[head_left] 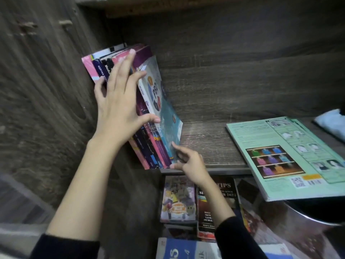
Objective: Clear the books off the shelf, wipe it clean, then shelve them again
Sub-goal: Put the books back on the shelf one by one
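Head view: the books stand at the shelf's left end, spines outward, long axes upright but leaning left onto the side wall. The left hand presses the spines, grip released. The right hand pinches the teal book's lower corner. Bare board separates them from a flat green book overhanging the front edge.

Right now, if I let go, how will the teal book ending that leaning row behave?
The teal book likely slides or tips right: it leans, with bare shelf beside it. It looks thin and soft-covered, so probably light and floppy. Your right hand pinches only its lower corner, a weak hold.
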Tool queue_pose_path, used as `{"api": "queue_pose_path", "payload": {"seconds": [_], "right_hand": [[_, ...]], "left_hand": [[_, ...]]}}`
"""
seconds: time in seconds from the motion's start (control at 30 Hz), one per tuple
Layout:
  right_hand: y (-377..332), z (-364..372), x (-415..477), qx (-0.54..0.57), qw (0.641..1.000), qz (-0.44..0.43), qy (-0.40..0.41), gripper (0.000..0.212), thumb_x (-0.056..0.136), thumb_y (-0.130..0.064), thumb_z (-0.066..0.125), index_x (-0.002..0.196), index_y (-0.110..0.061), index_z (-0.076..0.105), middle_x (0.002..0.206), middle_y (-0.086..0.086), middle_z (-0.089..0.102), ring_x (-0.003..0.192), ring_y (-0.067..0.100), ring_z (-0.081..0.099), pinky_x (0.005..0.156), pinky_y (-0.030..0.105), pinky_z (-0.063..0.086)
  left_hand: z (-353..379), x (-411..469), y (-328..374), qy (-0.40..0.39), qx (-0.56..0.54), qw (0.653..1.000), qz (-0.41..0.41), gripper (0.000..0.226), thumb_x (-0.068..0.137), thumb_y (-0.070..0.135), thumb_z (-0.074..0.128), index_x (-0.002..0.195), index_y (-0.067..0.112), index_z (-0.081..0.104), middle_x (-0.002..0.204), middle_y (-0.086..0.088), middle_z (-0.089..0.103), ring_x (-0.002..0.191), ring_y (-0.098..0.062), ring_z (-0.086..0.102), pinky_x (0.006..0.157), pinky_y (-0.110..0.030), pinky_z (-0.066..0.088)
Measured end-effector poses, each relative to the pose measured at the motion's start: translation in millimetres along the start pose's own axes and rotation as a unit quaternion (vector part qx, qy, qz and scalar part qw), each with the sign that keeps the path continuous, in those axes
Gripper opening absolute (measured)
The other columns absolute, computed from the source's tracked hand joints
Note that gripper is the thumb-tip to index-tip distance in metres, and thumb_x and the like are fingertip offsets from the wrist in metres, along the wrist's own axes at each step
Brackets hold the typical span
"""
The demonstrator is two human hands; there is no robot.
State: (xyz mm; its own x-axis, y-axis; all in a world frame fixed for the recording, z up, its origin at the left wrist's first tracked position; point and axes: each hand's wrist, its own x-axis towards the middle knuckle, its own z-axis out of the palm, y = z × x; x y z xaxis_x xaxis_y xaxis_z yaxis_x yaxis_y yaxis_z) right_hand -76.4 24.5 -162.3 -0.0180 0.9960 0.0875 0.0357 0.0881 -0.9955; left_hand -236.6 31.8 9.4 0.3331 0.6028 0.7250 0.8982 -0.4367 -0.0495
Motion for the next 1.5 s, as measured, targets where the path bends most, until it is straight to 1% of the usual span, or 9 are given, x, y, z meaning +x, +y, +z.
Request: {"api": "queue_pose_path", "payload": {"seconds": [0.17, 0.27, 0.47, 0.63, 0.8, 0.97, 1.13, 1.27, 1.5], "right_hand": [[2.3, -0.4, 1.6, -0.029, 0.999, 0.005, 0.022, 0.070, 0.067, 0.003, 0.080, 0.131, -0.011, 0.055, 0.127, -0.002, 0.057, 0.118, 0.010, 0.054, 0.102, 0.021, 0.043], [2.9, -1.7, 1.5, -0.057, 0.998, 0.005, 0.016, 0.070, 0.069, -0.002, 0.080, 0.132, -0.016, 0.055, 0.134, 0.003, 0.056, 0.120, 0.011, 0.053, 0.106, 0.032, 0.042], [-0.7, -2.6, -1.0, -0.187, 0.982, -0.011, -0.001, 0.067, 0.080, -0.018, 0.075, 0.140, -0.023, 0.044, 0.138, 0.004, 0.053, 0.126, 0.012, 0.049, 0.111, 0.031, 0.036], [2.3, 6.4, -5.5, -0.298, 0.954, -0.028, 0.025, 0.067, 0.088, -0.029, 0.067, 0.146, -0.031, 0.033, 0.140, 0.004, 0.052, 0.126, 0.024, 0.051, 0.106, 0.044, 0.041], [-0.7, 13.1, -14.4, -0.376, 0.924, -0.061, 0.031, 0.066, 0.094, -0.028, 0.058, 0.151, -0.024, 0.023, 0.149, -0.001, 0.041, 0.131, 0.017, 0.046, 0.107, 0.037, 0.040], [-9.7, 7.1, -16.0, -0.293, 0.956, -0.011, -0.014, 0.069, 0.092, -0.007, 0.056, 0.151, -0.024, 0.024, 0.150, 0.002, 0.038, 0.136, 0.018, 0.039, 0.111, 0.035, 0.035], [-29.0, -17.0, -24.5, -0.286, 0.955, -0.057, 0.058, 0.050, 0.090, 0.004, 0.047, 0.136, -0.015, 0.051, 0.136, 0.004, 0.054, 0.126, 0.017, 0.050, 0.100, 0.015, 0.032], [-46.0, -58.5, -35.9, -0.303, 0.931, -0.085, 0.186, 0.039, 0.086, 0.003, 0.048, 0.117, -0.012, 0.066, 0.119, 0.007, 0.065, 0.111, 0.022, 0.058, 0.094, 0.024, 0.040], [-48.9, -155.9, -70.4, -0.444, 0.833, -0.003, 0.330, 0.032, 0.087, -0.007, 0.052, 0.115, -0.009, 0.066, 0.122, 0.010, 0.063, 0.116, 0.029, 0.052, 0.095, 0.032, 0.037]], "left_hand": [[0.2, 0.6, 1.4, 0.000, 0.007, 1.000, -0.008, 0.102, 0.052, 0.049, 0.083, 0.137, 0.013, 0.041, 0.159, -0.004, 0.008, 0.145, -0.023, 0.008, 0.110, -0.052, 0.012], [0.6, 0.8, 4.7, -0.004, 0.016, 1.000, -0.015, 0.104, 0.052, 0.049, 0.083, 0.139, 0.013, 0.038, 0.159, -0.003, 0.005, 0.145, -0.023, 0.007, 0.111, -0.053, 0.011], [1.2, 1.3, 11.4, -0.010, 0.032, 0.999, -0.036, 0.109, 0.057, 0.047, 0.083, 0.146, 0.015, 0.028, 0.160, -0.003, -0.001, 0.145, -0.022, 0.002, 0.113, -0.050, 0.006], [2.4, -0.6, 13.9, -0.019, 0.024, 0.998, -0.050, 0.112, 0.058, 0.042, 0.083, 0.148, 0.016, 0.022, 0.160, 0.000, -0.006, 0.146, -0.019, -0.002, 0.114, -0.051, 0.004], [3.0, -3.3, 17.2, -0.051, 0.013, 0.997, -0.061, 0.122, 0.067, 0.039, 0.079, 0.151, 0.012, -0.004, 0.158, -0.002, -0.016, 0.145, -0.016, -0.014, 0.114, -0.052, -0.003], [0.2, -6.2, 19.6, -0.068, 0.005, 0.996, -0.059, 0.118, 0.073, 0.036, 0.076, 0.150, 0.013, -0.011, 0.157, -0.001, -0.020, 0.141, -0.013, -0.022, 0.112, -0.055, -0.003], [0.0, -14.2, 36.2, 0.079, -0.076, 0.991, -0.076, 0.072, 0.085, 0.016, 0.062, 0.148, 0.015, 0.028, 0.157, -0.006, 0.017, 0.146, -0.025, 0.009, 0.113, -0.051, 0.007], [12.9, -15.2, 81.1, 0.192, -0.184, 0.959, -0.101, 0.035, 0.084, 0.015, 0.053, 0.118, 0.016, 0.058, 0.122, -0.004, 0.057, 0.116, -0.023, 0.049, 0.095, -0.037, 0.035], [62.4, -23.1, 168.0, -0.080, -0.299, 0.922, -0.231, 0.017, 0.092, 0.019, 0.049, 0.102, 0.018, 0.062, 0.103, -0.006, 0.063, 0.097, -0.026, 0.059, 0.084, -0.034, 0.044]]}}
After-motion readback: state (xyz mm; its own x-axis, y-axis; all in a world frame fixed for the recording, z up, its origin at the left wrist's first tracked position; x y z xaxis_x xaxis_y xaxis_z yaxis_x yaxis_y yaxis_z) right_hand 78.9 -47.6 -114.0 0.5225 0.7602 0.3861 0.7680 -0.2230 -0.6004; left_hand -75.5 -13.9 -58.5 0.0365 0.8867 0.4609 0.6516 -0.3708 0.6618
